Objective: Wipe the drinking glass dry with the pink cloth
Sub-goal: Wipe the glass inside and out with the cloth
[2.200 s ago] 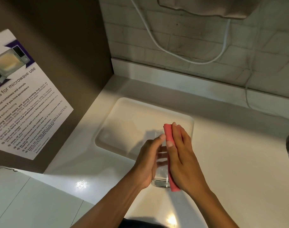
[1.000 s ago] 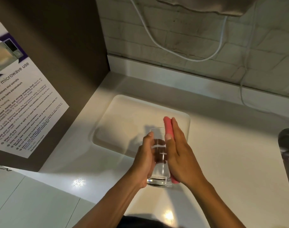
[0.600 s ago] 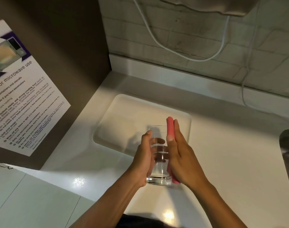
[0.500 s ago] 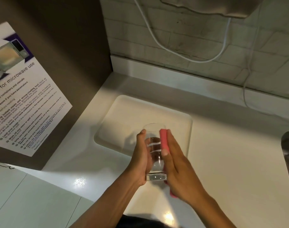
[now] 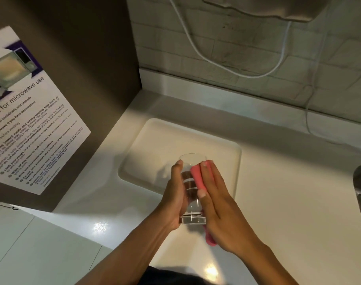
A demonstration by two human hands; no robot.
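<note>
Two hands (image 5: 175, 194) grip glass (image 5: 190, 182) — above white counter (image 5: 288, 202), brick wall (image 5: 247, 48) behind.

Clear drinking glass (image 5: 193, 194), no pattern. Pink cloth (image 5: 198, 178), plain. Bench (image 5: 288, 192) glossy white; tray (image 5: 227, 149) off-white. Poster (image 5: 29, 124) white with black text, purple band round a microwave photo. Panel (image 5: 89, 58) brown. Wall tiles (image 5: 247, 48) greyish brick pattern. White cable (image 5: 216, 62).

White tray (image 5: 235, 161), microwave poster (image 5: 29, 112), cable (image 5: 198, 48).
</note>
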